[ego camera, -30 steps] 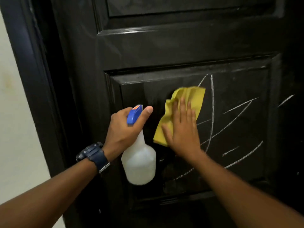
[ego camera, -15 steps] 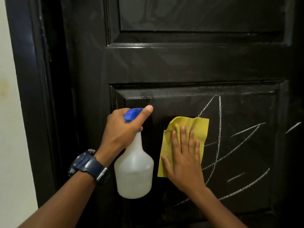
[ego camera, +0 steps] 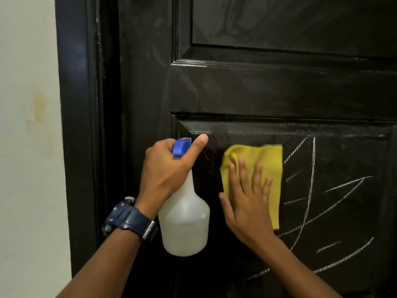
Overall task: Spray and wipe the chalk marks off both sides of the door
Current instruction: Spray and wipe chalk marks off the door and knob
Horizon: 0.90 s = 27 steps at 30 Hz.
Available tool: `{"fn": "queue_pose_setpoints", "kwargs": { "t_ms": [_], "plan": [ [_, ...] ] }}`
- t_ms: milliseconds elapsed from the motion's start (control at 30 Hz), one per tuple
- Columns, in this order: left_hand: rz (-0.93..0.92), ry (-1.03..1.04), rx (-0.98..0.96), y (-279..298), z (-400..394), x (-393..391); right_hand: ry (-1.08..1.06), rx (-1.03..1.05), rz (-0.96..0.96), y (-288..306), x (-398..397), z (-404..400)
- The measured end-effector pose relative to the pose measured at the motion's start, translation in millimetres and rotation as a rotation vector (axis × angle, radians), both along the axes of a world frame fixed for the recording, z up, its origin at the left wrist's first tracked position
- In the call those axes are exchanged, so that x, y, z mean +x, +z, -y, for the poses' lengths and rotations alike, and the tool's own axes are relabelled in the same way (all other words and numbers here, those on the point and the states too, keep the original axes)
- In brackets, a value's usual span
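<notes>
Your left hand (ego camera: 169, 168) grips the spray bottle (ego camera: 184, 220); your right hand (ego camera: 247, 203), fingers spread, presses the yellow cloth (ego camera: 268, 162) flat on the door (ego camera: 257, 91). Chalk marks (ego camera: 311, 190) remain at three o'clock, possibly smeared.

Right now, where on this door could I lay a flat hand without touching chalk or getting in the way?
Free: the broad rail between the upper panel and lower panel, and the stile beside the frame. Crowded: the lower panel, with the spray bottle, the yellow cloth under the right hand, and chalk marks filling its right side.
</notes>
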<state>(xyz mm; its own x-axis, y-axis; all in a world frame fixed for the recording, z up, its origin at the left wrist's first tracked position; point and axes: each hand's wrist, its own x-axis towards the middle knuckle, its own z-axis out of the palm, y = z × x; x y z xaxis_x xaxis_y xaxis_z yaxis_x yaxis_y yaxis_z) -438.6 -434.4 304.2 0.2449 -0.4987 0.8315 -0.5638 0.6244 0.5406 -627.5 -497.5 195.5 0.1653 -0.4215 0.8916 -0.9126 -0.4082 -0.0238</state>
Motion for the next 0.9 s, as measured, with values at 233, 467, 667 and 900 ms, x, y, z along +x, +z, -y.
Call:
{"fn": "queue_pose_setpoints", "kwargs": {
  "t_ms": [233,467,667,900],
  "plan": [
    [-0.019,0.087,-0.088,21.4,-11.1,9.0,0.047,-0.261,-0.428,102.9,64.7,23.9],
    [0.048,0.081,-0.047,25.0,-25.1,-11.7,-0.007,-0.274,-0.382,99.9,-62.6,39.3],
    [0.076,-0.041,-0.054,25.8,-27.9,-57.0,-0.155,-0.086,0.516,76.9,-192.9,45.5],
    [-0.013,-0.173,-0.065,24.8,-15.2,-94.1,-0.027,-0.076,0.3,59.3,-112.0,26.6]
  ]
}}
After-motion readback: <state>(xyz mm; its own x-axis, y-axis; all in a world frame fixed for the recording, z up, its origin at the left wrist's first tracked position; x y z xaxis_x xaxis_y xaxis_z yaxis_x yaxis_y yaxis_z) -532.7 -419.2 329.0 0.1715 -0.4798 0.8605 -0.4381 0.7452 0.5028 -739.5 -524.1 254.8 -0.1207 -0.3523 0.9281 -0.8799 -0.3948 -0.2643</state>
